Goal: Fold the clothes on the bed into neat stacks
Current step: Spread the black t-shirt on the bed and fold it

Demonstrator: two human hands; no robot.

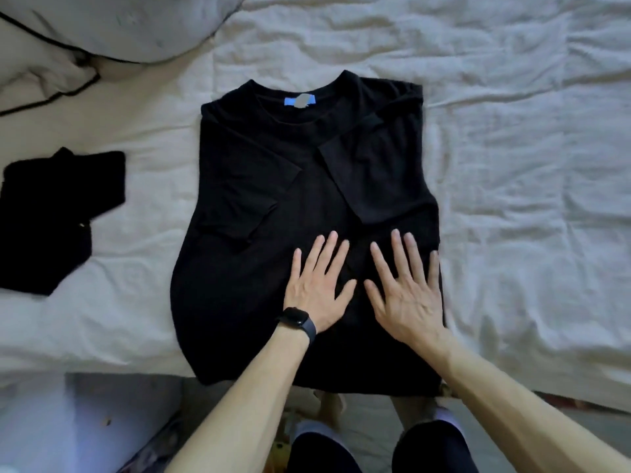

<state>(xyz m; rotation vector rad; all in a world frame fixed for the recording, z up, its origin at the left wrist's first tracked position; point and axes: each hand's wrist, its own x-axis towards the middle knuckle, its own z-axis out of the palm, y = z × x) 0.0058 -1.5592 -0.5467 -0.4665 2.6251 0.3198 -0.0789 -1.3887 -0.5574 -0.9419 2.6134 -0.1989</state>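
Observation:
A black T-shirt (259,186) lies flat on the white bed sheet (529,165), collar away from me, with a blue label at the neck. Both sleeves are folded inward across its chest. My left hand (319,285), with a black watch on the wrist, presses flat on the lower middle of the shirt, fingers straight and spread. My right hand (406,288) lies flat beside it, nearer the shirt's right edge, fingers spread too. The shirt's hem hangs over the near edge of the bed.
A folded black garment (58,213) lies at the left on the sheet. A grey pillow (129,25) and a pale cloth with black piping (44,83) sit at the far left. The bed's near edge runs below the shirt, with my legs and the floor beyond.

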